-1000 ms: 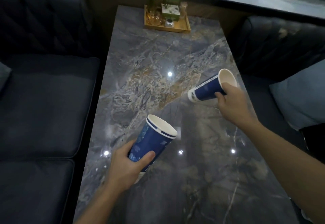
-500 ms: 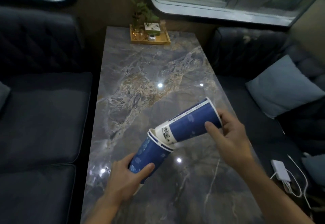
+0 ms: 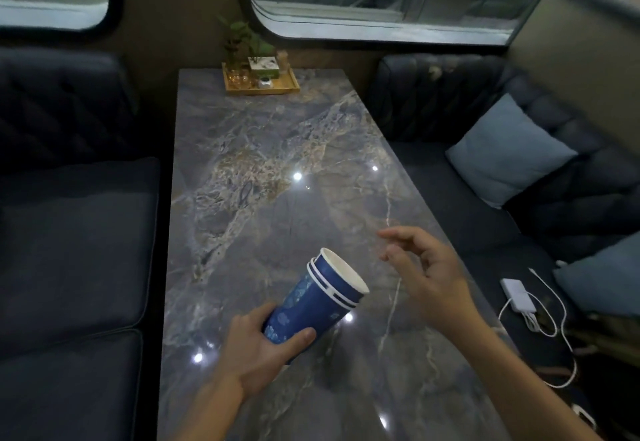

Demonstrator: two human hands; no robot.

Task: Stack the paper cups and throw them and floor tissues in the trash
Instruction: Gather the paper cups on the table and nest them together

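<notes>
Cups (image 3: 323, 297), two blue paper ones nested one inside the other, are held tilted above the near part of the marble table (image 3: 277, 170), their white mouths pointing up and to the right, the double rim showing as two white bands. The left hand (image 3: 258, 347) is wrapped around the lower end of the stack, thumb across the blue wall and fingers behind it. The right hand (image 3: 427, 269) hovers just to the right of the rims, apart from them, with fingers loosely spread and curled and nothing between them. The table's glossy grey top carries several bright light reflections. At its far end, by the wall, sits a wooden tray (image 3: 261, 85) with a small plant, a white box and some glassware. Dark sofas flank the table on both sides; a pale blue cushion (image 3: 509, 153) leans on the right-hand one, and nearer on that seat lies a white charger (image 3: 517, 295) with its cable looping beside it. Windows run along the back wall.
</notes>
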